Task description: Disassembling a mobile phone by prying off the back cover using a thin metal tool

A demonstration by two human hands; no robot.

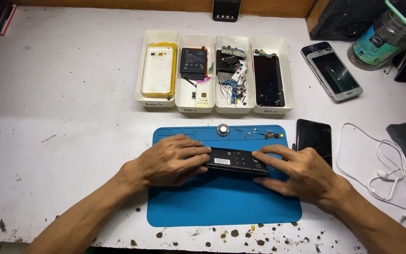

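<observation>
Head view shows us gripping an opened black phone over the blue mat, tilted on its long edge. Our left hand clamps its 9 o'clock end, fingers wrapped over the top; our right hand pinches the 3 o'clock end, thumb beneath. We judge the bare insides could get scratched or flexed if our grip slips. Tiny screws at 12 o'clock could scatter if bumped. Beyond, four white trays hold parts; white earphones lie at 3 o'clock.
</observation>
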